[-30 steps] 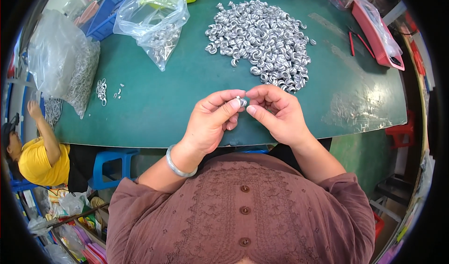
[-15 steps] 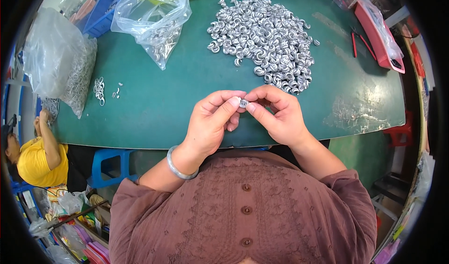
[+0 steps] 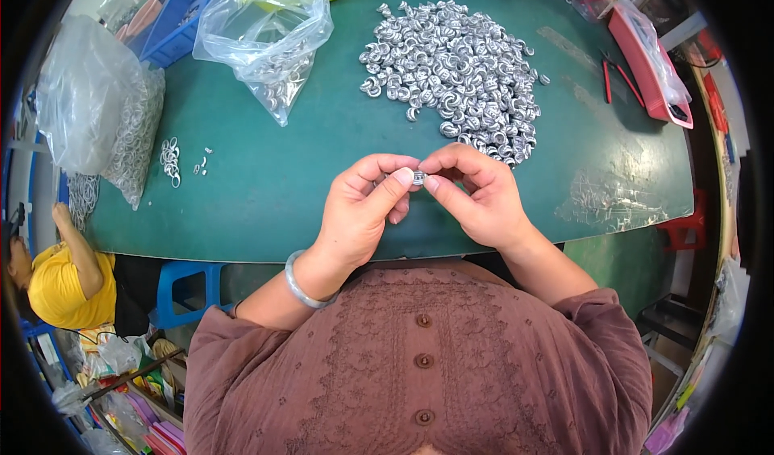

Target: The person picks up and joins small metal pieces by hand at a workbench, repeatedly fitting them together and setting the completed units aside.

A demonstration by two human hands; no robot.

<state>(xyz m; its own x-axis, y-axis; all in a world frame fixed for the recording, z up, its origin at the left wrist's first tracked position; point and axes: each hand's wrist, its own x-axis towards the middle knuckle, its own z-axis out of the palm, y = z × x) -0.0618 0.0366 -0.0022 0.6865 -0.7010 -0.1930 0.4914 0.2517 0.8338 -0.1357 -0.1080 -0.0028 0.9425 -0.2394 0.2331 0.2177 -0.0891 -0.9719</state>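
My left hand (image 3: pixel 361 207) and my right hand (image 3: pixel 477 197) meet above the near edge of the green table (image 3: pixel 266 197). Between their thumbs and forefingers they pinch one small silver metal ring part (image 3: pixel 418 178). A silver bangle (image 3: pixel 300 284) circles my left wrist. Beyond my hands lies a big heap of the same silver metal parts (image 3: pixel 455 72) on the table.
A clear plastic bag with silver parts (image 3: pixel 270 40) lies at the back left, a larger filled bag (image 3: pixel 105 116) at the left edge, and a few loose rings (image 3: pixel 171 162) beside it. Red pliers (image 3: pixel 614 76) and a red tray (image 3: pixel 649 60) sit right. A person in yellow (image 3: pixel 52 282) is at left.
My hands have stayed together on the small part, with only slight finger shifts. The view has tilted a little.
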